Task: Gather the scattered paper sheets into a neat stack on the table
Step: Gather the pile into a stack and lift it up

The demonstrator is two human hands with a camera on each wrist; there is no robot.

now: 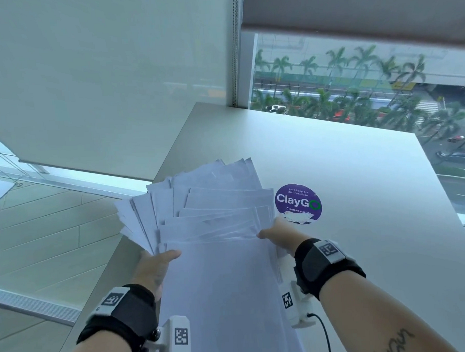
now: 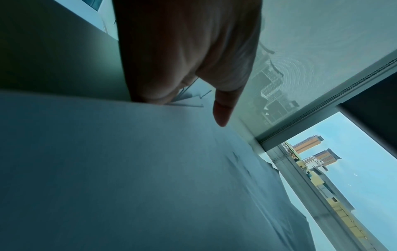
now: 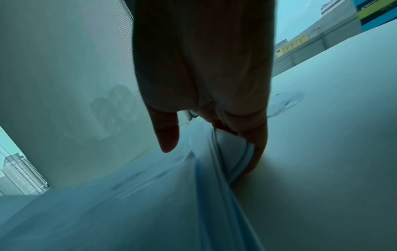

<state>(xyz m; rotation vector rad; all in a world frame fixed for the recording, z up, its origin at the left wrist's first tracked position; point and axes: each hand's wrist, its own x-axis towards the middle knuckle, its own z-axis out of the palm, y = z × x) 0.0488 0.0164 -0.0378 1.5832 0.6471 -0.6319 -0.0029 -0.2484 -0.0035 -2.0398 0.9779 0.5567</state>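
Note:
A fanned pile of white paper sheets [image 1: 215, 225] lies slanted over the left part of the white table [image 1: 360, 169], its far corners spread out and its left side hanging past the table's edge. My left hand [image 1: 163, 260] grips the pile's left edge, with the thumb [image 2: 221, 112] on top of the paper sheets [image 2: 107, 169] and the fingers hidden beneath. My right hand [image 1: 273, 231] holds the right edge. Its thumb [image 3: 167, 135] lies over the paper sheets [image 3: 128, 203], and its fingers [image 3: 257, 152] curl round the edge down to the table [image 3: 322, 169].
A round purple ClayGo sticker [image 1: 298, 203] is stuck on the table just right of my right hand. Windows with roller blinds [image 1: 99, 75] stand behind the table. The table's left edge [image 1: 138, 248] drops to a tiled floor [image 1: 40, 226].

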